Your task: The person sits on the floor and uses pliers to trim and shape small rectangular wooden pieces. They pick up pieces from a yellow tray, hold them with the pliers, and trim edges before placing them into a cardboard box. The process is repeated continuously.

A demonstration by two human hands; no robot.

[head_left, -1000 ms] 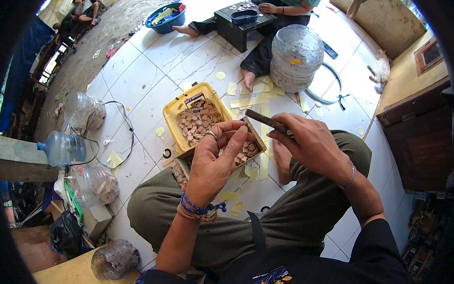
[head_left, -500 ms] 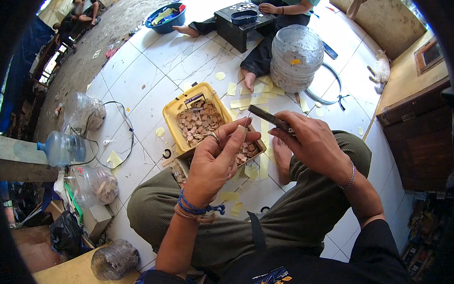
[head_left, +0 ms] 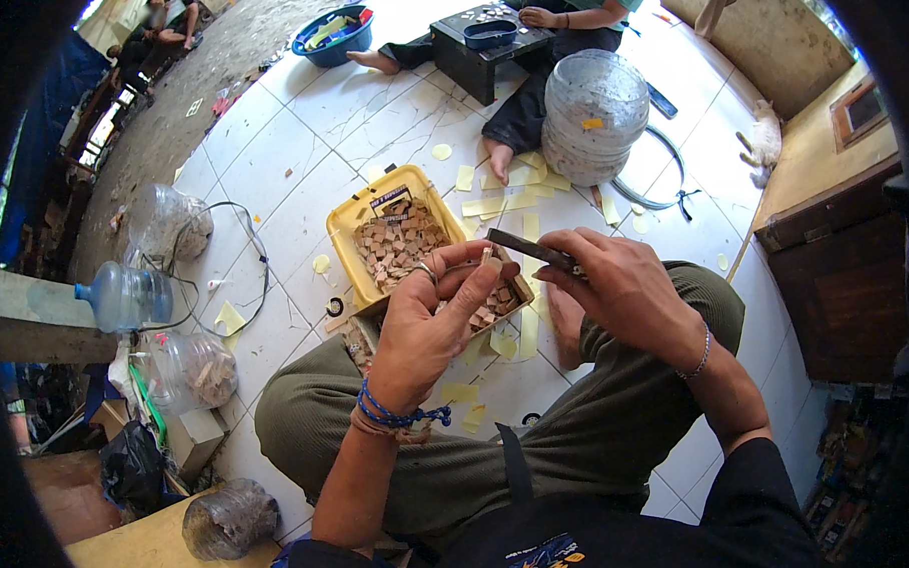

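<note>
My left hand (head_left: 437, 297) is closed in a pinch, thumb against forefinger, on a small pale piece (head_left: 486, 253); its kind is too small to make out. My right hand (head_left: 615, 278) grips a dark, narrow, bar-shaped tool (head_left: 528, 247), whose far end reaches the pale piece at my left fingertips. Whether the two touch, I cannot tell. Beneath my hands, a yellow plastic tub (head_left: 345, 233) holds many small brown wooden squares (head_left: 398, 241). Beside it, a box with more squares (head_left: 497, 305) is partly hidden by my left hand.
Yellow paper scraps (head_left: 517, 202) litter the white tiles. Ahead, another person (head_left: 590, 9) sits at a low black table (head_left: 464, 68). A large clear plastic container (head_left: 594, 114) stands to the right of that, a blue basin (head_left: 333, 43) further left. Bottles and cables lie at left.
The tool in my right hand has shifted slightly down and left, its tip now close to my left fingertips. My left hand stays nearly in place, its pinched piece now more visible.
</note>
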